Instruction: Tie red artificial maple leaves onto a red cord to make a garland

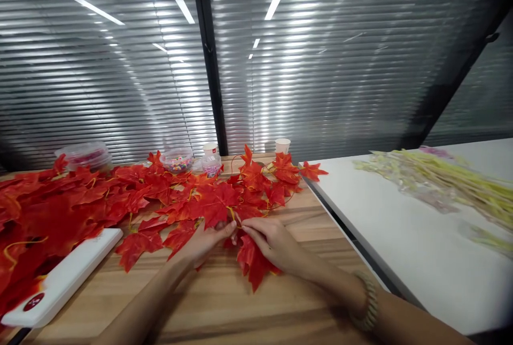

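Both my hands meet over the wooden table among red artificial maple leaves. My left hand [206,243] has its thumb and fingers closed on a thin stem at the base of a large red leaf [216,200]. Close to it on the right, my right hand [272,240] pinches the same stem area between thumb and forefinger. Another red leaf [254,262] hangs just below my right fingers. More leaves on yellow-green stems spread behind my hands. A braided band circles my right wrist.
A heap of red leaves [60,206] covers the left side, partly over a white power strip [66,278]. Behind stand tubs of beads [178,160] and paper cups [282,145]. To the right, a white table [385,211] across a gap holds yellow-green stems [452,174].
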Available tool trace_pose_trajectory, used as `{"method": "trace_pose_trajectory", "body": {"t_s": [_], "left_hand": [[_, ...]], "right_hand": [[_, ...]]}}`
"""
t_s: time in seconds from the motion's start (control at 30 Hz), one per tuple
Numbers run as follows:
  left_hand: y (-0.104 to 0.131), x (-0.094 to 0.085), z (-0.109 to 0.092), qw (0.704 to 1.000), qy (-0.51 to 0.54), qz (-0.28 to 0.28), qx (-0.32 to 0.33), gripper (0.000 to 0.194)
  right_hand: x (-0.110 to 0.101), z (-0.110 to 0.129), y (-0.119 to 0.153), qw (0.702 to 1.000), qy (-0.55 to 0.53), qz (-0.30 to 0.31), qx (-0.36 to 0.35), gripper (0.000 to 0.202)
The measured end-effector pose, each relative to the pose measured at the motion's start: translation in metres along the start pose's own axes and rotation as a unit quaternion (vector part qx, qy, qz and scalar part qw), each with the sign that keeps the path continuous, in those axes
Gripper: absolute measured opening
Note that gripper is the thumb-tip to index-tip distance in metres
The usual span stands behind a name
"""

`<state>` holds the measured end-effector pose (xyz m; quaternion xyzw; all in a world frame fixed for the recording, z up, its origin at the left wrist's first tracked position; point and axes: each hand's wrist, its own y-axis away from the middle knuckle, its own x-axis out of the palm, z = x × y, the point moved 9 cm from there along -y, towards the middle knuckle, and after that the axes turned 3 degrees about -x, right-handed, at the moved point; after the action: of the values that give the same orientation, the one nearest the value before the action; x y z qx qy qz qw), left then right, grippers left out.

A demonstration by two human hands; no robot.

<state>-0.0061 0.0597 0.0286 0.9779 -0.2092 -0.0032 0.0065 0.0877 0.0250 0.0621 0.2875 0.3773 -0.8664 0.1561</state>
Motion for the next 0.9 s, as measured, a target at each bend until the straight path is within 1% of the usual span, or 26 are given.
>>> {"method": "trace_pose_trajectory", "body": {"t_s": [0.07, 0.17, 0.23, 0.3, 0.33, 0.37, 0.4, 0.5, 0.53, 0.6, 0.67, 0.7, 0.73, 0.83, 0.9], "left_hand": [[0.000, -0.001, -0.003, 0.999, -0.038, -0.020, 0.009, 0.032], [0.001, -0.007, -0.006, 0.993, -0.083, -0.080, 0.022, 0.029], [0.002, -0.011, -0.007, 0.985, -0.117, -0.117, 0.042, 0.026], [0.002, -0.010, -0.011, 0.974, -0.169, -0.125, 0.079, 0.024], [0.003, -0.008, -0.014, 0.965, -0.204, -0.123, 0.109, 0.022], [0.005, -0.006, -0.019, 0.950, -0.247, -0.124, 0.147, 0.020], [0.007, -0.004, -0.023, 0.928, -0.295, -0.128, 0.188, 0.018], [0.017, 0.002, -0.033, 0.843, -0.421, -0.154, 0.297, 0.018], [0.020, 0.004, -0.033, 0.818, -0.453, -0.157, 0.318, 0.021], [0.022, 0.008, -0.031, 0.777, -0.507, -0.153, 0.341, 0.027], [0.021, 0.010, -0.027, 0.753, -0.544, -0.144, 0.342, 0.029], [0.020, 0.010, -0.025, 0.751, -0.551, -0.139, 0.335, 0.029], [0.018, 0.009, -0.024, 0.757, -0.551, -0.135, 0.324, 0.028], [0.013, 0.006, -0.020, 0.799, -0.524, -0.115, 0.271, 0.022], [0.010, 0.005, -0.017, 0.819, -0.515, -0.095, 0.234, 0.021]], "right_hand": [[-0.001, -0.002, 0.000, 1.000, 0.002, -0.012, 0.002, 0.022], [-0.001, -0.005, 0.001, 1.000, 0.009, -0.024, 0.005, 0.022], [-0.001, -0.007, 0.002, 0.999, 0.020, -0.032, 0.011, 0.022], [-0.001, -0.009, 0.003, 0.998, 0.038, -0.037, 0.019, 0.022], [-0.002, -0.010, 0.003, 0.998, 0.047, -0.038, 0.025, 0.023], [-0.002, -0.010, 0.003, 0.997, 0.055, -0.037, 0.030, 0.023], [-0.002, -0.010, 0.003, 0.997, 0.061, -0.038, 0.035, 0.023], [-0.002, -0.011, 0.003, 0.996, 0.066, -0.038, 0.047, 0.022], [-0.002, -0.012, 0.003, 0.996, 0.066, -0.038, 0.052, 0.022], [0.000, -0.014, 0.004, 0.995, 0.067, -0.032, 0.063, 0.022], [0.002, -0.017, 0.004, 0.994, 0.071, -0.026, 0.073, 0.023], [0.003, -0.018, 0.004, 0.994, 0.072, -0.025, 0.076, 0.023], [0.003, -0.018, 0.004, 0.994, 0.072, -0.023, 0.077, 0.023], [0.003, -0.019, 0.005, 0.995, 0.068, -0.022, 0.076, 0.023], [0.003, -0.019, 0.005, 0.994, 0.072, -0.019, 0.073, 0.023]]}}
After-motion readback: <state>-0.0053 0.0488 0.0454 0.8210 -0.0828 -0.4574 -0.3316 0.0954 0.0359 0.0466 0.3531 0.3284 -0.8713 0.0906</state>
